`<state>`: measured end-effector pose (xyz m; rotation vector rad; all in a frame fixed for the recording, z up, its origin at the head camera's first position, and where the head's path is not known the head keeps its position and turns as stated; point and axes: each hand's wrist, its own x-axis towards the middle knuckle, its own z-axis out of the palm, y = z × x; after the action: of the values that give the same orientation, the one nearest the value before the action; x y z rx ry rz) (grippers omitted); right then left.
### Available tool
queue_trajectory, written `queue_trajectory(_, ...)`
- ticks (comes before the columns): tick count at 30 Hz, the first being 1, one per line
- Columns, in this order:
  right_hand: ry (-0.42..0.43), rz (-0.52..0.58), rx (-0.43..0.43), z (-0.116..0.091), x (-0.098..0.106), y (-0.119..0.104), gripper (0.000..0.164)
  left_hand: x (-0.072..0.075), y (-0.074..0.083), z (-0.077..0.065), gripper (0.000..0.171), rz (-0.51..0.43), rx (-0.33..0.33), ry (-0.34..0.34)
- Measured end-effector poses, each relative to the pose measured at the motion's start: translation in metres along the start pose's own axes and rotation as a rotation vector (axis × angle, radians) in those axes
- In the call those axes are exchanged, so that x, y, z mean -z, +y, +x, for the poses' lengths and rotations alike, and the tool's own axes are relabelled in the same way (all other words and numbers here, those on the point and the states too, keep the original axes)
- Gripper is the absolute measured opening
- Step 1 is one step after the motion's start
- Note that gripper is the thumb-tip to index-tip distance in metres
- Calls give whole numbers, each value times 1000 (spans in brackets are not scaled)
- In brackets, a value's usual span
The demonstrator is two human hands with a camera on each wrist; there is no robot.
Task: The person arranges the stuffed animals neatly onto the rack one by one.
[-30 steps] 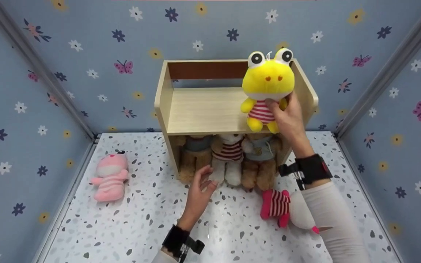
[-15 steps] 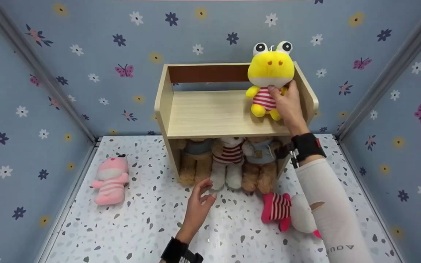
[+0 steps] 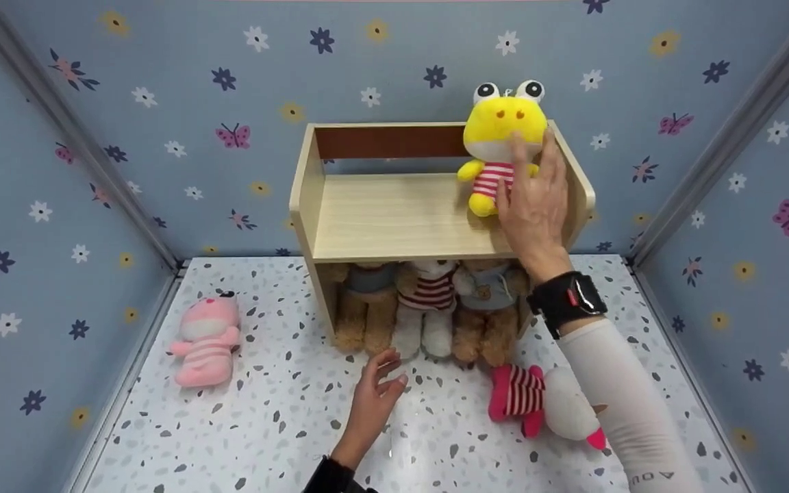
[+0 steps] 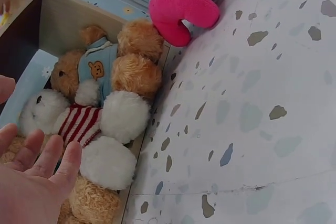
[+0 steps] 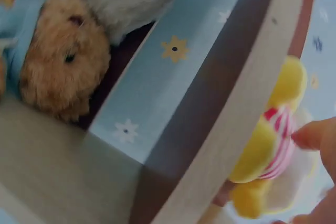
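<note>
A yellow frog plush [image 3: 494, 174] in a red-and-white striped top sits upright on the upper shelf [image 3: 387, 212], toward its right side. My right hand [image 3: 537, 198] is in front of it with fingers extended, overlapping its face and side; whether they touch it is hard to tell. In the right wrist view, a fingertip is at the plush's striped top [image 5: 281, 145]. My left hand [image 3: 370, 400] hovers before the lower compartment with fingers loosely bent, holding nothing. Behind it stand two brown teddy bears, one at the left [image 3: 367, 308] and one at the right [image 3: 483, 308], flanking a white one [image 3: 429, 301].
On the speckled floor [image 3: 285, 424], a pink plush [image 3: 206, 342] lies at the left. A white-and-magenta plush in stripes [image 3: 524, 394] lies at the right, near my right forearm. Flower-patterned walls [image 3: 394, 55] enclose the wooden shelf unit [image 3: 305, 185].
The frog plush has gone back and settled onto the upper shelf. My right hand has released its grip on the body, and its fingers have straightened. My left hand has shifted slightly lower in view.
</note>
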<state>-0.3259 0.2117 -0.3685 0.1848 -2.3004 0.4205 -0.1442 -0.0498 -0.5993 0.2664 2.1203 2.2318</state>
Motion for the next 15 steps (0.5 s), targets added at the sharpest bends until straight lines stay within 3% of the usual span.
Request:
queue_trajectory(2, 24, -94, 122, -7, 1, -2, 43, 1, -1, 0, 54, 7, 4, 7)
queue_trajectory(4, -18, -139, 185, -13, 0, -5, 33, 2, -3, 1, 55, 14, 7, 12)
queue_trajectory(9, -210, -206, 147, -19, -3, -4, 46, 3, -6, 1, 54, 26, 29, 10)
queue_trajectory(15, -209, -205, 123, -19, -9, 7, 37, 2, -8, 2, 55, 16, 57, 15)
